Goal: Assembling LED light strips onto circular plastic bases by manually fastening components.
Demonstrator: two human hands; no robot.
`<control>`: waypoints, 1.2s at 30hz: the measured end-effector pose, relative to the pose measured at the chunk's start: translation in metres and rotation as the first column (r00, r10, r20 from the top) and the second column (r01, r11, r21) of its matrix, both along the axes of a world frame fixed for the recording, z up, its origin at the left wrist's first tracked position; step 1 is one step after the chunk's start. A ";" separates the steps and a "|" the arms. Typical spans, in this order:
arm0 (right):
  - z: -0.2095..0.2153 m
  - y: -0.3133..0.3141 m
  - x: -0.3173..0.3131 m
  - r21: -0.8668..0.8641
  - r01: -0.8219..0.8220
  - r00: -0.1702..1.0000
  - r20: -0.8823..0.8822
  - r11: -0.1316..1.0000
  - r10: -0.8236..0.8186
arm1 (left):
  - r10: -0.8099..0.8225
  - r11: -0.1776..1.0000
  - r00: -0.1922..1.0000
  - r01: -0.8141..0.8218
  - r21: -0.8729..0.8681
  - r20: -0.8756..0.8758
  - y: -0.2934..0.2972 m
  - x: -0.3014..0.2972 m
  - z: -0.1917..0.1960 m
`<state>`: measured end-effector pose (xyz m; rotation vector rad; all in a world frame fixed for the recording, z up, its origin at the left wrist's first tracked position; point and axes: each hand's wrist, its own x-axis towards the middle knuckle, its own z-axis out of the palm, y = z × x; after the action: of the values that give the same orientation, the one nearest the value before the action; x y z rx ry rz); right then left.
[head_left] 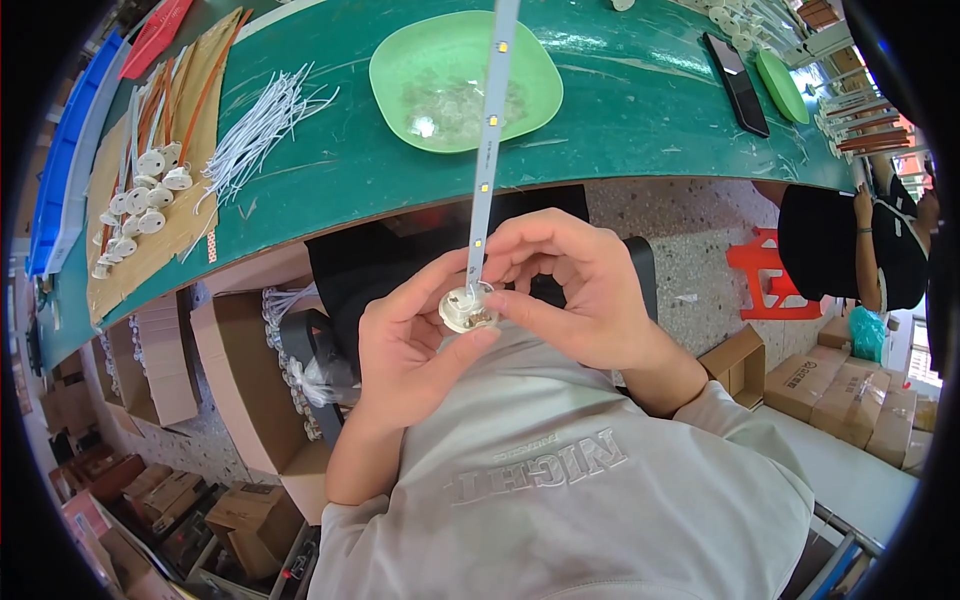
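Observation:
In front of my body I hold a round white lamp end cap (466,312) with a narrow LED strip board (487,160) standing up out of it. My left hand (408,345) is closed round the cap's left and lower side, thumb on its rim. From the right, my right hand (585,290) pinches the cap's edge beside the foot of the strip, where a thin wire loop shows. Small parts inside the cap are too fine to make out. Past the strip's upper half sits a light green bowl (405,65) with many tiny clear pieces in it.
The green table (330,185) carries a bundle of white wires (262,130) and cardboard (175,235) with several capped strips. A phone (737,85) and a small green dish (781,88) lie right. Below are open cartons (235,370), a red stool (765,275) and another person (830,245).

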<state>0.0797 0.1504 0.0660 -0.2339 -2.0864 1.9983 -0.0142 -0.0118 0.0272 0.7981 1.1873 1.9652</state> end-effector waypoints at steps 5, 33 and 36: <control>0.007 -0.003 0.005 0.012 0.074 0.996 0.056 0.997 -0.075 | -0.018 1.000 0.991 0.020 -0.015 0.131 0.000 0.004 -0.004; -0.011 -0.005 0.009 0.478 0.252 0.937 -0.339 0.841 -0.087 | 0.058 0.987 0.937 -0.106 -0.122 -0.344 0.002 0.004 0.001; -0.014 -0.001 0.010 0.573 0.275 0.919 -0.393 0.772 -0.036 | 0.029 0.991 0.945 -0.070 -0.114 -0.325 0.001 0.004 -0.001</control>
<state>0.0895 0.1493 0.0519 0.0809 -2.2387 1.0554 -0.0107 -0.0109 0.0266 1.0625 1.5172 1.8240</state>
